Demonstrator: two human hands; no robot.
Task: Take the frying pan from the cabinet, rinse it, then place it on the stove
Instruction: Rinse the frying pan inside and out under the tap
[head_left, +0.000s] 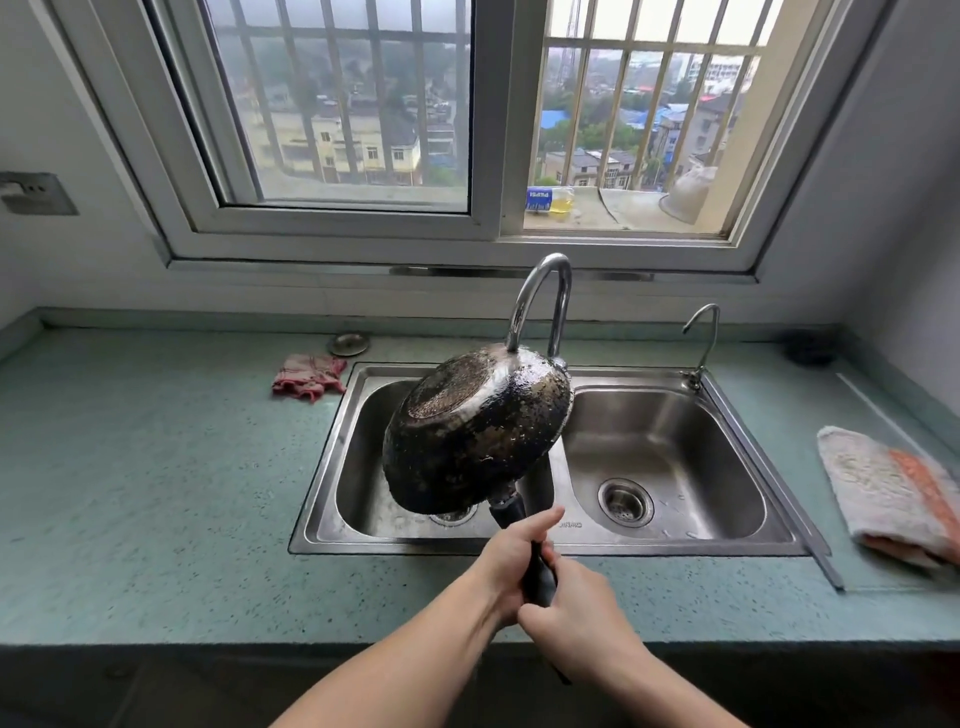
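1. Head view is showing the frying pan (478, 431) hanging tilted over the left basin of the sink (675, 543), underside facing us, tucked right under the faucet (540, 301).
2. Its handle (506, 512) is running down and back toward the person, so the pan is lying up and away from both hands.
3. The left hand (511, 558) is gripping the handle nearer the pan. The right hand (576, 618) is wrapping round it just below, touching the left.
4. No stove is showing, so I'm guessing a carry is coming.

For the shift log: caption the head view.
Left hand and right hand grip the wet frying pan, tilted bottom-up, over the sink.
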